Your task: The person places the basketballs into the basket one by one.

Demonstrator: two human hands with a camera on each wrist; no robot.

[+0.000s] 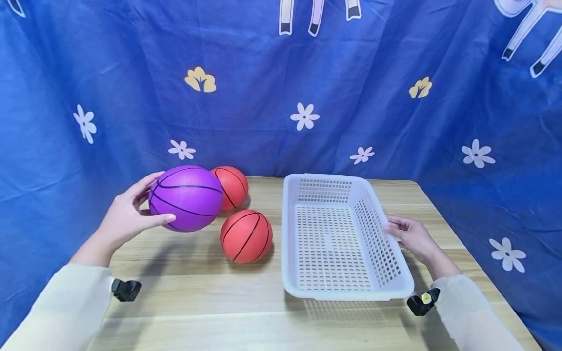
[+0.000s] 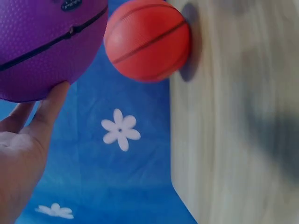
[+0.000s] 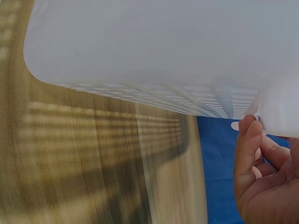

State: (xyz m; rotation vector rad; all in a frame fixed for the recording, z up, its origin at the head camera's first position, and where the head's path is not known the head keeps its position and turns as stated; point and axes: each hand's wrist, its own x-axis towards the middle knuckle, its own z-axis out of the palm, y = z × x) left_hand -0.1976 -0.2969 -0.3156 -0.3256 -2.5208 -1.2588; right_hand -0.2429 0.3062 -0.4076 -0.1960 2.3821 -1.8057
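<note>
My left hand (image 1: 127, 207) grips a purple toy basketball (image 1: 189, 202) with black lines, thumb in front and fingers behind on its left side. In the left wrist view the purple ball hangs clear of the wooden surface, and fingertips (image 2: 57, 93) press its underside. A white plastic basket (image 1: 289, 234) with perforated walls and base has its right rim pinched by my right hand (image 1: 412, 237). From the right wrist, the basket's wall (image 3: 140, 46) appears raised over the table, its slatted shadow falling below. No ball lies inside the basket.
Two red toy basketballs rest on the wooden table (image 1: 210, 302): a nearer one (image 1: 246, 237) left of the basket, and a farther one (image 1: 230, 187) partly hidden behind the purple ball. A blue patterned curtain (image 1: 246, 122) hangs along the table's back and sides.
</note>
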